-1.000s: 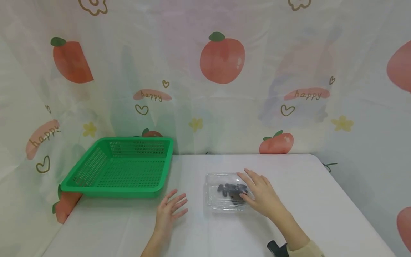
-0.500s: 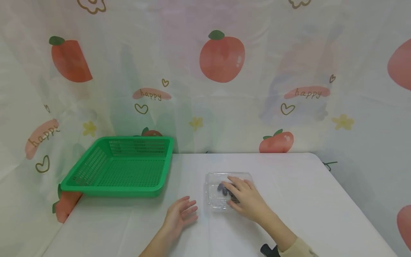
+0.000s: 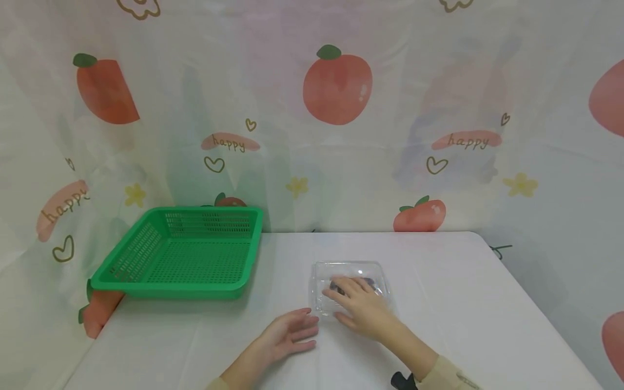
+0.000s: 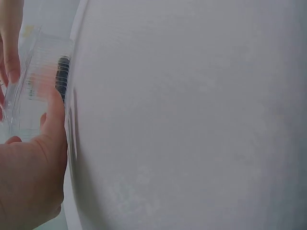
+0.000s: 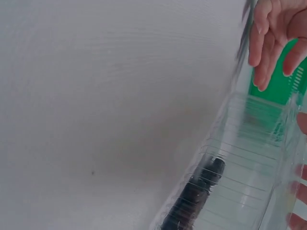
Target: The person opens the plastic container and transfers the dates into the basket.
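On white table (image 3: 439, 287): clear box (image 3: 353, 269), dark pieces (image 5: 194, 196) inside. Right hand (image 3: 362, 306) above box, fingers spread, gripping nothing; contact unclear. Left hand (image 3: 290, 334) near box, fingers loosely extended, nothing held. Green basket (image 3: 200, 262) farther left.

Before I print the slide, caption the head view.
Right hand over a clear box of dark pieces, left hand nearby, green basket at left.

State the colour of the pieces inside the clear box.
Nearly black: the pieces show best in the right wrist view.
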`<state>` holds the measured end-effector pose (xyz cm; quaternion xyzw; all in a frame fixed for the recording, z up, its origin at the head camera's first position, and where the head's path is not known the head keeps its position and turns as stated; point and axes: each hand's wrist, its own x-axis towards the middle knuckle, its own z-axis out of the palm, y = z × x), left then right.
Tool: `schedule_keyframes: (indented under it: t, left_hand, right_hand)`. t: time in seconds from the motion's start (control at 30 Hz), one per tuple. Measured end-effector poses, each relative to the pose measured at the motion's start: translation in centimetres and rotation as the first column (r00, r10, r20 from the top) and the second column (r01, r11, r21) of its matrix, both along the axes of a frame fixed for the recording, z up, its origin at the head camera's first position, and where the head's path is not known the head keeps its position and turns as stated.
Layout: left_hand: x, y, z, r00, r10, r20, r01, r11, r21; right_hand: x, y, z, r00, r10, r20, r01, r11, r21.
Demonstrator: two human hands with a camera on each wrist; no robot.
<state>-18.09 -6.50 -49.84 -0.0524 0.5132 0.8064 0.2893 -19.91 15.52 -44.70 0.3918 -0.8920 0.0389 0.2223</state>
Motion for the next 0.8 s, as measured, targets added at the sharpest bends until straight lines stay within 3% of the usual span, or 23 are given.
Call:
schedule_keyframes:
  t: [0.2,0.63,0.8]
  left_hand:
    - [-0.1,0.7,0.1,0.999,-0.032,0.005,0.032,0.999,0.015]
    - [-0.1,1.6,0.4,1.0,-0.011,-0.006,0.011,1.0,-0.005]
    - [0.0,1.7,0.6,1.0,0.002,-0.016,-0.002,1.0,0.001]
  right_hand:
    - [-0.2,-0.3,-0.4,0.999,0.045,-0.023,-0.045,0.999,0.004]
    - [-0.8,-1.1,-0.6,0.98,0.151,-0.131,-0.149,0.989,0.025]
    - [-0.8,-1.3,-0.7,0.979,0.155,-0.129,-0.153,0.988,0.028]
